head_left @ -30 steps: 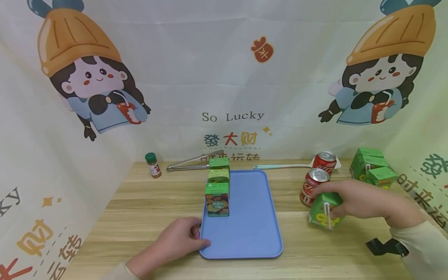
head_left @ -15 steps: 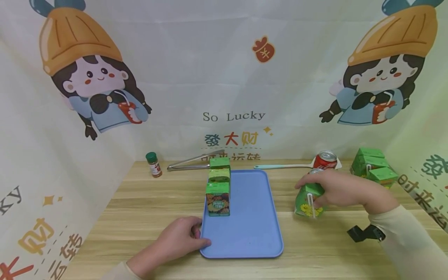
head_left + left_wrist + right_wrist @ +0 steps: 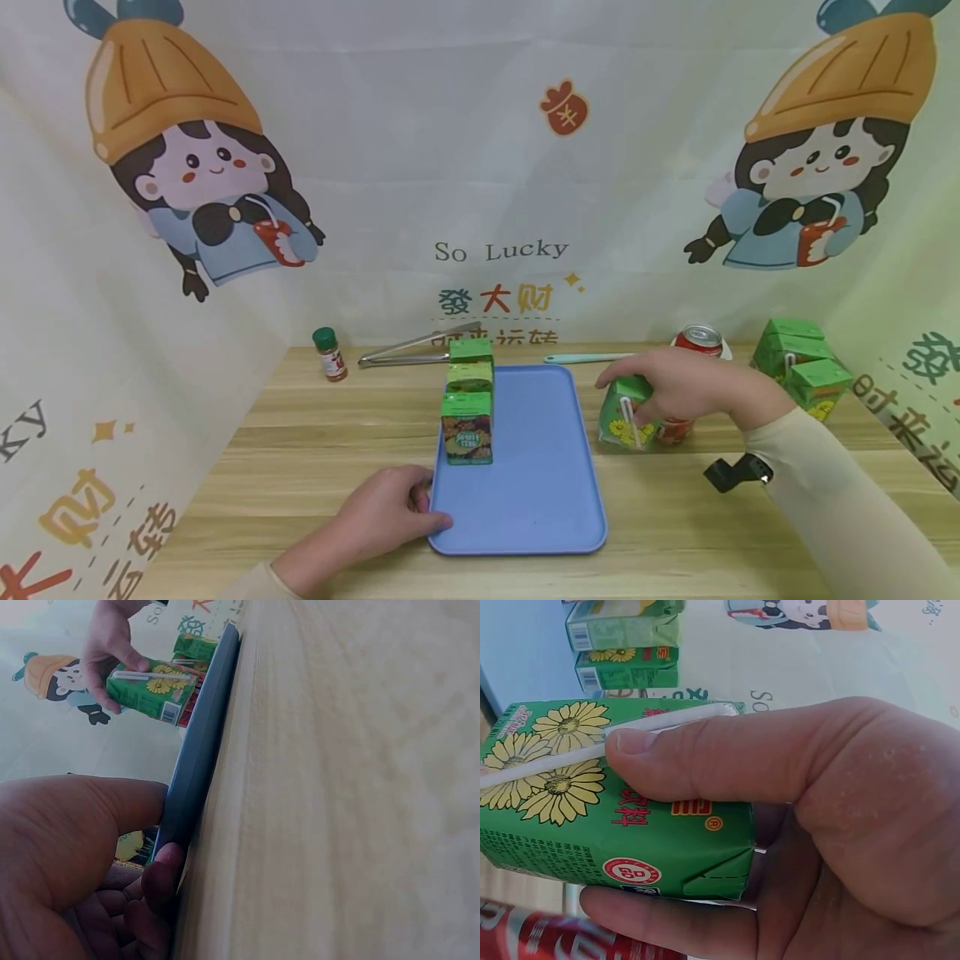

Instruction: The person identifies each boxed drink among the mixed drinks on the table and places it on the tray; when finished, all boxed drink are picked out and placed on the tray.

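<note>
My right hand (image 3: 686, 387) grips a green drink carton (image 3: 617, 417) with yellow flowers and a white straw on its side. In the right wrist view the thumb presses over the straw of this carton (image 3: 562, 817), and a finger lies along its lower side. The carton is just right of the blue tray (image 3: 525, 500). My left hand (image 3: 393, 504) pinches the tray's left rim near the front corner, thumb on top and fingertips at the underside in the left wrist view. A row of green cartons (image 3: 468, 429) stands along the tray's left side.
One red can (image 3: 675, 431) is mostly hidden behind my right hand; another red can (image 3: 701, 337) stands farther back. More green cartons (image 3: 821, 383) are at the far right. A pale blue-handled utensil (image 3: 585, 358), metal tongs (image 3: 405, 350) and a green-capped spice jar (image 3: 330, 354) line the back.
My right hand has carried the drink carton leftward, past the front red can toward the tray's right edge. The left hand and tray have stayed in place.
</note>
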Tool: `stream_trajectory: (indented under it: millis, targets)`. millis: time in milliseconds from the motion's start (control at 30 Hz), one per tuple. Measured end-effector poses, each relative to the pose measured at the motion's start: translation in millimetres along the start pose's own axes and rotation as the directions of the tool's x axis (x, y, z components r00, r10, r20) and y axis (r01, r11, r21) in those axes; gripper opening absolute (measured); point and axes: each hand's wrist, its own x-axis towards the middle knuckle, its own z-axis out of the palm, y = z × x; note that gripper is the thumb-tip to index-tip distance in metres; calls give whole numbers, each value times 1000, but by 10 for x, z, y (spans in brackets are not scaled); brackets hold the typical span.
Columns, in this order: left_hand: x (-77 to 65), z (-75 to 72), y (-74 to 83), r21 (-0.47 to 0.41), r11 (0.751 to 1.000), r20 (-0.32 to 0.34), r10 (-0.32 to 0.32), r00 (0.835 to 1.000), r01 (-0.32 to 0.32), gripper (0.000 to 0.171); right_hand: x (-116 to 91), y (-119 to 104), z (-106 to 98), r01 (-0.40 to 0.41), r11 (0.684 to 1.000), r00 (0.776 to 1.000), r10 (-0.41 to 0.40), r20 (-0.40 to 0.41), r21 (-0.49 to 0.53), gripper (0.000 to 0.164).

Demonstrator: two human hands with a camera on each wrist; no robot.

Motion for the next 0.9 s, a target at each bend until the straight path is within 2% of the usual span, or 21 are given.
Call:
stream_trajectory:
  millis: [167, 600, 900]
  targets:
    - [-4, -4, -1, -3, 1000, -4, 2, 1000, -2, 35, 174, -43, -42, 12, 999, 1000, -12, 2, -43, 55]
    - [-3, 9, -9, -23, 1000, 0, 1, 1000, -1, 34, 606, -61, -54, 43, 999, 999, -42, 22, -16, 61]
    - [-7, -2, -8, -24, 1000, 7, 6, 1000, -6, 33, 877, -66, -21, 43, 998, 999, -43, 8, -45, 62]
